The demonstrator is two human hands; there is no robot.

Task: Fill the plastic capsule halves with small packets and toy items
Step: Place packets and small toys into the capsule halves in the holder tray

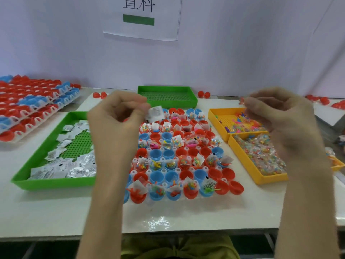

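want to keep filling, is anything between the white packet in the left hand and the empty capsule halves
Nothing visible. The left hand pinches the small white printed packet in the air, and the empty blue plastic capsule halves below it sit open, uncovered.

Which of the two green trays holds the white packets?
The left green tray, nearest you, strewn with white packets; the far green tray behind the capsule halves shows only bare mesh.
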